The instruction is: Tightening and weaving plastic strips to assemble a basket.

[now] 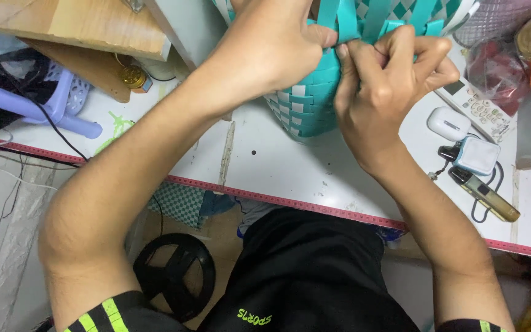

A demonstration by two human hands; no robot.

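Observation:
A woven basket [305,101] of teal and white strips stands on the white table [290,166] at the top centre. Loose teal strips [364,15] rise from its rim. My left hand [271,46] grips the basket's near wall from the left, its thumb pressed on a strip. My right hand [382,80] pinches a teal strip at the rim, fingers curled, touching my left thumb. Both forearms reach up from the bottom of the view.
To the right lie a white earbud case [448,123], a small white-and-blue device [475,155], a gold pen-like device [485,195] and a calculator [480,107]. A purple plastic stool [44,101] and wooden boards [75,24] sit left. A red tape strip [290,200] lines the table's near edge.

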